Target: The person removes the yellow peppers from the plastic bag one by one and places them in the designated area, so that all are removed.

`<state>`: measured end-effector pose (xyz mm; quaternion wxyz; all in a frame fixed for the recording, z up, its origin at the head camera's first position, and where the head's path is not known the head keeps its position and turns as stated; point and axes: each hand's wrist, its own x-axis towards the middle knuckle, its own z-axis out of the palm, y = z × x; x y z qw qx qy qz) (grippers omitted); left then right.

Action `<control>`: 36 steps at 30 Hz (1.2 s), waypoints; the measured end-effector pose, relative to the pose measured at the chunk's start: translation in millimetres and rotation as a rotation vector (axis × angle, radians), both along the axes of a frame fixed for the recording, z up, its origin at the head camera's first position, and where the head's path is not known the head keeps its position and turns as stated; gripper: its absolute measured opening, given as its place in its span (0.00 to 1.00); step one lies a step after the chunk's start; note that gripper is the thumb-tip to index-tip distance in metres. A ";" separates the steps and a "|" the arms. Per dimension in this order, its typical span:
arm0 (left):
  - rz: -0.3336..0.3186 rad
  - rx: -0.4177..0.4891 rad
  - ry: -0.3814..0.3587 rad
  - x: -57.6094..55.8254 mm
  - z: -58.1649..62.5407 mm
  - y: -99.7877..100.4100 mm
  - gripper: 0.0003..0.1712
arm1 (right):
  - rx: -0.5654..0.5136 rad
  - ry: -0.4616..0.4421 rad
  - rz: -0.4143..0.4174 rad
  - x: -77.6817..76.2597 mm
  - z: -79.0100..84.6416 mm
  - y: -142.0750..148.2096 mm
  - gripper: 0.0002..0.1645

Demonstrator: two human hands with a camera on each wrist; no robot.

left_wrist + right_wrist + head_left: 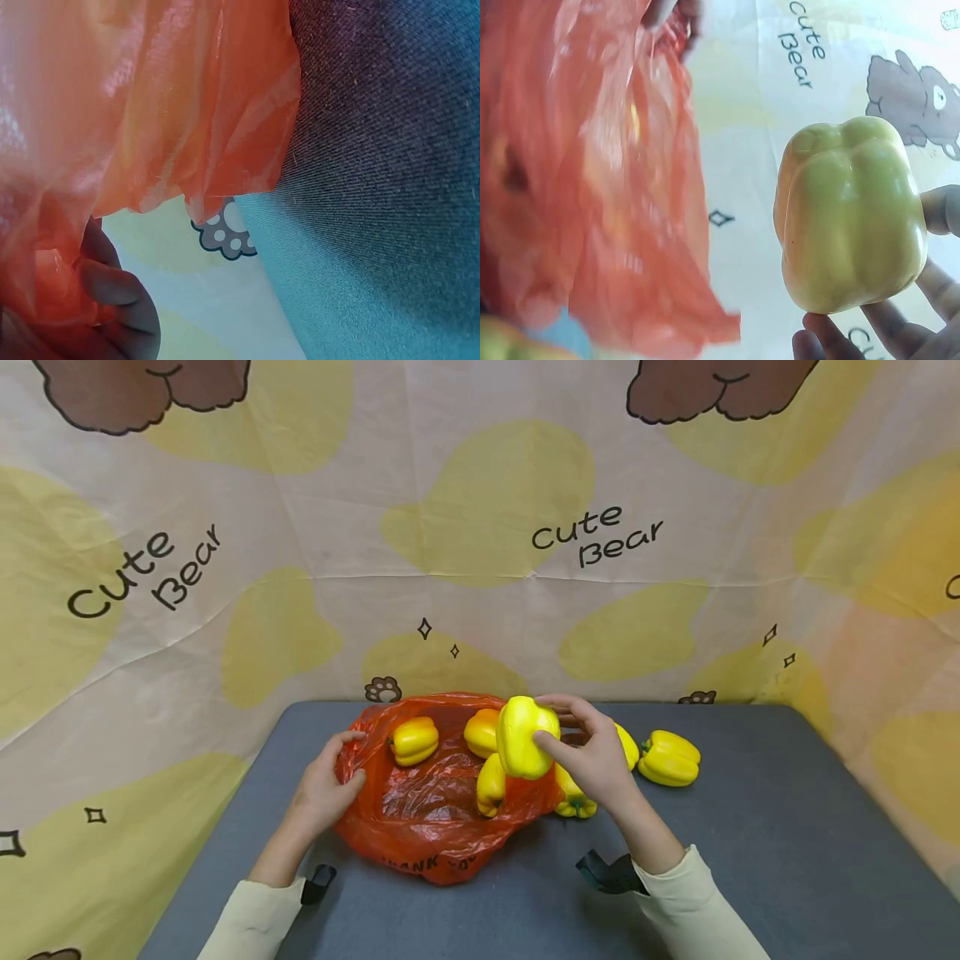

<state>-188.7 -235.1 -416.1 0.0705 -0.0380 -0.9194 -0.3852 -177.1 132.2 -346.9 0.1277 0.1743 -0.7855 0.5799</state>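
A red plastic bag (431,847) stands with its mouth spread open on the table. My left hand (322,789) grips its left rim; in the left wrist view the curled fingers (124,300) hold the bunched film. With thumb and fingertips, my right hand (596,756) holds a yellow bell pepper (525,739) up at the right side of the bag's mouth. The right wrist view shows this bell pepper (855,217) apart from the bag (607,187). Inside the bag lie a bell pepper (415,742) at the left and two others (481,732) toward the right.
Right of the bag, several more yellow bell peppers (670,758) lie on the grey table (757,835), one (576,800) against the bag's side and one partly behind my right hand. A printed cloth (487,502) hangs behind the table's far edge.
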 end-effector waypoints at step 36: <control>0.003 0.024 -0.018 2.6 0.7 1.0 0.29 | 0.308 -0.022 -0.259 15.0 -41.5 97.5 0.23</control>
